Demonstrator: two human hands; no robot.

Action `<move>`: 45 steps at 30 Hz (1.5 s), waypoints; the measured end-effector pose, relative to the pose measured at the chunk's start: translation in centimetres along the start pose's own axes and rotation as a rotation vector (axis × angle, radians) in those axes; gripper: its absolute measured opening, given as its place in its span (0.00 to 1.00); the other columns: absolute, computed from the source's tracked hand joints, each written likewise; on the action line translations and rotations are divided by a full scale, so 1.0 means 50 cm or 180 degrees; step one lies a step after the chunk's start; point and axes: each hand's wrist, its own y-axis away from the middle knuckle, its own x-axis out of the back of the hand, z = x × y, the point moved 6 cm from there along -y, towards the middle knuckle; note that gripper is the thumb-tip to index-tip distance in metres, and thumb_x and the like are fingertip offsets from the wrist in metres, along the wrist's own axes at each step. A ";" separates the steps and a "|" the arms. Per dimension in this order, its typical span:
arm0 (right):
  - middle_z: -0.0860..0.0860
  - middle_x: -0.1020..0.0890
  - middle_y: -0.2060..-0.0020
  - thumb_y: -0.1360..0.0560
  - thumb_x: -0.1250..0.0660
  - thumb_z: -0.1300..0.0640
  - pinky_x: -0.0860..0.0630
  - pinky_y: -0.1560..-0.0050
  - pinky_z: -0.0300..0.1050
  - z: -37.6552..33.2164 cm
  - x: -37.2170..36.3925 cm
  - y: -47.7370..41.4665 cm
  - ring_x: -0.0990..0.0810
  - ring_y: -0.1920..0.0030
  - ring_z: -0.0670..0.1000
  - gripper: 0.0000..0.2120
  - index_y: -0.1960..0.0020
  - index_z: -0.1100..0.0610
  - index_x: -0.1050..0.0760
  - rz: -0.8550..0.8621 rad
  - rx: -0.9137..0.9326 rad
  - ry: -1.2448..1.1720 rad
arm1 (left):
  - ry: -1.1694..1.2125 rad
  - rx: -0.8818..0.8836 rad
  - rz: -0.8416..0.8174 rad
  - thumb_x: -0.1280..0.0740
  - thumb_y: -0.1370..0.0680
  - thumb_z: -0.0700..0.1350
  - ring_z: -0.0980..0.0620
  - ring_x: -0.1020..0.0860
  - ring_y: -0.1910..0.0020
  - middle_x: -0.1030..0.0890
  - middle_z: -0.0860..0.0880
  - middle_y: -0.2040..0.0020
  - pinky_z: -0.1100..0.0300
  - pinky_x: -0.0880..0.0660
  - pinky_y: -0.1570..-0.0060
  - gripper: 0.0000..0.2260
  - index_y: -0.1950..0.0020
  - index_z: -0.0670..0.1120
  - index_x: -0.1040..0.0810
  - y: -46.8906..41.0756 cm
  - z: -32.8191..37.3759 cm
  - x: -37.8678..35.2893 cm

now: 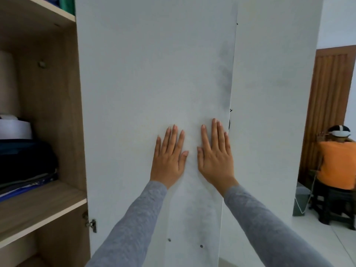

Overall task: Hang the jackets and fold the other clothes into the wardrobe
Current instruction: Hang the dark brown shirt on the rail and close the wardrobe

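Doors fill most of the view: a white wardrobe door point(154, 74) stands broad in front of the person, and a second white panel point(273, 93) lies just behind its right edge. At the far right a seated person in an orange shirt point(337, 164), wearing a white headset, sits by a brown ribbed wooden door point(327, 105) on a pale tiled floor point(327, 247), well apart from the wardrobe.

The white door is smooth and matt, with grey smudges down its right edge and two small dark dots low down. A metal hinge point(92, 225) joins its left edge to the wood-grain side wall of the wardrobe point(63, 112).

Left of the door the inside shows. A pale-edged wooden shelf point(38, 205) carries a stack of folded clothes point(25, 162), dark blue and soft, with a white rounded thing point(15, 130) on top. Green cloth point(66, 4) shows on the upper shelf point(38, 10).

The left hand point(169, 160) and right hand point(215, 158), in grey knitted sleeves point(134, 218), lie flat side by side on the door, fingers straight and slightly spread, palms against it, holding nothing. The folded clothes sit inside the wardrobe to the left of both hands, well apart from them.
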 end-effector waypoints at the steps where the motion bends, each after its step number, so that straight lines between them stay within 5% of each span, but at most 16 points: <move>1: 0.61 0.43 0.26 0.21 0.47 0.52 0.46 0.26 0.54 -0.001 -0.003 0.001 0.47 0.24 0.57 0.27 0.25 0.59 0.42 -0.0026 0.0001 0.0018 | -0.0003 -0.0001 0.0002 0.54 0.18 0.54 0.47 0.46 0.24 0.46 0.45 0.24 0.44 0.45 0.28 0.24 0.24 0.44 0.47 0.000 -0.001 -0.001; 12: 0.63 0.46 0.25 0.21 0.49 0.53 0.53 0.24 0.54 0.005 -0.004 0.001 0.49 0.24 0.59 0.27 0.24 0.62 0.46 -0.0423 0.0008 -0.0007 | -0.0162 0.0230 -0.0508 0.54 0.19 0.51 0.49 0.46 0.24 0.45 0.44 0.23 0.51 0.46 0.28 0.25 0.23 0.43 0.47 -0.005 0.018 0.021; 17: 0.62 0.48 0.24 0.22 0.44 0.57 0.57 0.25 0.52 -0.005 0.006 0.019 0.51 0.24 0.59 0.29 0.24 0.63 0.47 -0.0770 0.0225 -0.0132 | -0.0429 0.0522 -0.0826 0.60 0.21 0.52 0.52 0.50 0.23 0.53 0.48 0.22 0.52 0.50 0.27 0.27 0.23 0.44 0.50 0.032 0.016 0.060; 23: 0.59 0.38 0.27 0.28 0.48 0.61 0.52 0.25 0.54 -0.022 0.023 0.087 0.43 0.25 0.60 0.26 0.31 0.61 0.30 -0.1310 0.0237 -0.0934 | -0.0606 0.0950 -0.0963 0.63 0.21 0.55 0.55 0.56 0.24 0.59 0.52 0.24 0.57 0.58 0.27 0.28 0.23 0.46 0.55 0.123 0.043 0.126; 27: 0.57 0.53 0.23 0.20 0.48 0.59 0.57 0.25 0.51 -0.077 0.027 0.144 0.57 0.23 0.57 0.26 0.23 0.56 0.48 -0.2365 0.0144 -0.1807 | -0.0819 0.1271 -0.1045 0.63 0.22 0.55 0.55 0.55 0.24 0.53 0.49 0.22 0.56 0.58 0.26 0.29 0.23 0.44 0.52 0.201 0.060 0.196; 36: 0.57 0.48 0.23 0.19 0.47 0.58 0.51 0.25 0.49 -0.318 0.185 0.198 0.52 0.23 0.55 0.24 0.24 0.58 0.45 -0.3023 0.0297 -0.3625 | -0.1783 0.2326 -0.1337 0.53 0.17 0.50 0.54 0.58 0.24 0.55 0.50 0.22 0.58 0.61 0.27 0.24 0.22 0.46 0.54 0.409 0.049 0.529; 45: 0.54 0.45 0.24 0.19 0.47 0.58 0.50 0.26 0.46 -0.601 0.545 0.206 0.49 0.24 0.52 0.22 0.25 0.58 0.42 -0.3375 0.0985 -0.4887 | -0.2366 0.3128 -0.1081 0.52 0.17 0.50 0.54 0.54 0.23 0.52 0.49 0.22 0.57 0.55 0.25 0.23 0.22 0.46 0.52 0.575 0.117 0.974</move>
